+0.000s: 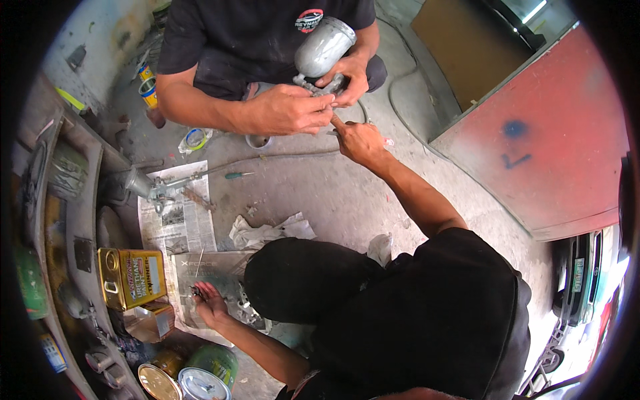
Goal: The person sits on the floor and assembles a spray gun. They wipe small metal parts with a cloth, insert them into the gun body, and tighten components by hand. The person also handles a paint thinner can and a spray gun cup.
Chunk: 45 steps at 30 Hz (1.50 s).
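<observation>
My left hand (212, 305) is palm up over the newspaper (175, 227), fingers curled around a small dark metal part (196, 291). A thin metal rod (200, 262) stands out just beyond its fingertips; whether I hold it is unclear. My right hand (362, 142) reaches forward, index finger stretched out and the other fingers bent. Its fingertip is at or against a co-worker's fingers, below a spray gun (319, 83) with a silver cup (325, 47). The co-worker's two hands (293, 110) hold that gun. Another spray gun (157, 189) lies on the newspaper.
A screwdriver (239, 175) and a white rag (270, 231) lie on the floor. At left are a gold rectangular can (132, 279), a cardboard box (150, 323), paint cans (212, 373) and a shelf (90, 160). A hose (267, 157) crosses behind; a red panel (533, 153) stands at right.
</observation>
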Tool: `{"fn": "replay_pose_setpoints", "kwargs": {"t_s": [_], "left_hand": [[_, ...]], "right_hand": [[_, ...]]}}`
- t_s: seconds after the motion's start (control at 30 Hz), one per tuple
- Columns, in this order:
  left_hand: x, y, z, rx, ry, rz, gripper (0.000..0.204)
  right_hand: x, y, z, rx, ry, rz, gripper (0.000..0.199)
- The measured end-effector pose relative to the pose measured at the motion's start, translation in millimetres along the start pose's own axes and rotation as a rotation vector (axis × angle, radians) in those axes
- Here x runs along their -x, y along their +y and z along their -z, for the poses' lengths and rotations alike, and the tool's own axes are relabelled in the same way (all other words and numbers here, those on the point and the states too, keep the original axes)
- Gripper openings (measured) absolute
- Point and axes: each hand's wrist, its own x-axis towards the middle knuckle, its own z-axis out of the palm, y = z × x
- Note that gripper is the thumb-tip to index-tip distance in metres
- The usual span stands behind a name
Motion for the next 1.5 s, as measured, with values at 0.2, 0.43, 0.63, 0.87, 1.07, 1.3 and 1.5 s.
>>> {"fn": "replay_pose_setpoints", "kwargs": {"t_s": [0.2, 0.43, 0.63, 0.87, 1.07, 1.3, 1.5], "left_hand": [[0, -5, -3, -0.003, -0.028, 0.001, 0.034], [-10, 6, 6, 0.037, -0.025, 0.014, 0.039], [4, 3, -2, 0.030, -0.016, 0.006, 0.038], [2, 8, 2, 0.036, 0.005, -0.011, 0.033], [-9, 9, 13, 0.048, -0.068, 0.011, 0.034], [-14, 16, 20, 0.060, -0.046, 0.012, 0.033], [-5, 14, 13, 0.066, -0.012, 0.019, 0.037]], "right_hand": [[17, -11, 2, -0.009, 0.058, -0.039, 0.074], [20, -11, -11, -0.126, 0.263, 0.027, 0.071], [18, -4, -11, -0.125, 0.226, 0.002, 0.072], [22, -12, -14, -0.144, 0.216, 0.007, 0.075], [12, -11, -9, -0.051, 0.103, -0.052, 0.076], [-11, -23, -15, -0.071, 0.127, -0.039, 0.076], [-22, -30, 4, -0.013, 0.078, -0.091, 0.076]]}}
